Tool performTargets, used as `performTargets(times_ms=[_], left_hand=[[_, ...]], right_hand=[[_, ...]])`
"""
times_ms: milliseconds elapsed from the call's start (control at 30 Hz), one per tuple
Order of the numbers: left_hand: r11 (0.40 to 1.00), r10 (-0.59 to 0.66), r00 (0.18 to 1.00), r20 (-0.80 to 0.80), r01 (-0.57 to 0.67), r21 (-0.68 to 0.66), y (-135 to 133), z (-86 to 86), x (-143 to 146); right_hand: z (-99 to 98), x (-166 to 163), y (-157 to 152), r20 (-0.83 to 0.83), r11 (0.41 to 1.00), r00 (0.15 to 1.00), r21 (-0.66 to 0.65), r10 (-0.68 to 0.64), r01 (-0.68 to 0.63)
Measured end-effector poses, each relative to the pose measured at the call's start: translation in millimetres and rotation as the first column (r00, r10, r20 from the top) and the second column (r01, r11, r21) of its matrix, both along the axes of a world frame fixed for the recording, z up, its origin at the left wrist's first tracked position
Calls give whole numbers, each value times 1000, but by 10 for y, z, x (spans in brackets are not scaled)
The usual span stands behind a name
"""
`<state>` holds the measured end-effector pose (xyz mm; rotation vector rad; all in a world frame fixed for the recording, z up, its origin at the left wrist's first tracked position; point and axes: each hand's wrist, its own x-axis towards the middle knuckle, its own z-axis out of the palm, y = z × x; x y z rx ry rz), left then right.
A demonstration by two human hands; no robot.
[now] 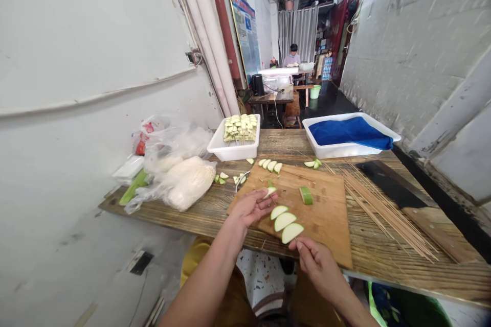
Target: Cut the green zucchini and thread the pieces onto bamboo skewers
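Note:
My right hand (312, 260) pinches the near end of a thin wooden skewer that carries several pale half-round zucchini slices (285, 222) with green skin. At the skewer's far end, my left hand (255, 206) holds another zucchini slice (270, 192) between thumb and fingers. Whether the tip has pierced that slice I cannot tell. Beneath both hands lies a wooden cutting board (326, 219). On it rest a green-skinned zucchini chunk (306, 195) and, at the far left edge, a row of cut slices (270, 165).
Loose skewers (383, 209) lie right of the board beside a cleaver (395, 184). A white tub (233, 152) of skewered slices stands at the back left, another tub (333, 151) with blue cloth (345, 130) at the back right. Plastic bags (184, 179) fill the left side. A person (293, 56) sits far back.

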<state>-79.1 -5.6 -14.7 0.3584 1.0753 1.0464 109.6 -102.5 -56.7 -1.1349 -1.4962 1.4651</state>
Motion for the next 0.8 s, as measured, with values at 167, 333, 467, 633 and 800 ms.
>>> performTargets(times_ms=[167,333,467,633,800], left_hand=[[999,-31,999,-8,31,6,-1,2,-8],[998,-65,998,-24,66,12,-24,22,-21],[997,-76,997,-24,76,4,-62,15,12],[994,-106,993,-54,108,25,-90,-3,108],[987,-141,989,-42,144,71,-95,66,136]], right_hand=[[27,-7,-20,12,1000,1000,17,-10,10],[56,2,-35,20,1000,1000,19,-13,12],[56,-1,-22,29,999,999,30,-16,15],[70,-8,35,8,999,999,34,-31,30],[30,-21,87,32,994,998,97,-58,55]])
